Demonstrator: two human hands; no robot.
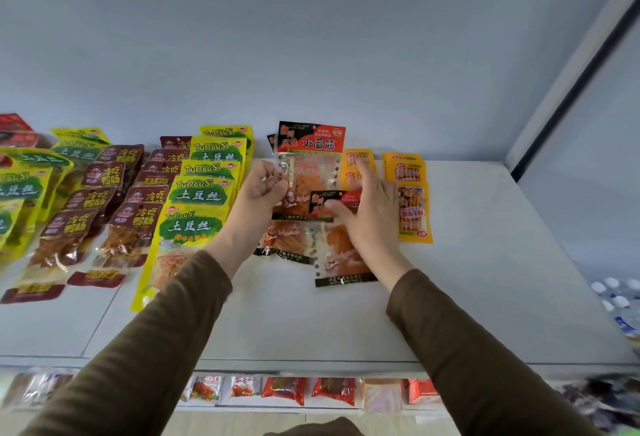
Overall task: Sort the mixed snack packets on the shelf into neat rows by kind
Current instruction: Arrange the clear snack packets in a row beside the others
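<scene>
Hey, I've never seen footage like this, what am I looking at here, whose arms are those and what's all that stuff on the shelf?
One picture, from a camera worn on a person's head, looking down at their own arms. The left hand pinches the edge of a black-and-red packet. The right hand lies on another packet of that kind. On the white shelf lie rows of snack packets: yellow-green ones, dark red ones and orange ones.

Both brown-sleeved arms reach forward, the left hand [264,183] raised with fingers curled in a pinching grip, the right hand [369,207] palm-down with fingers extended.
</scene>
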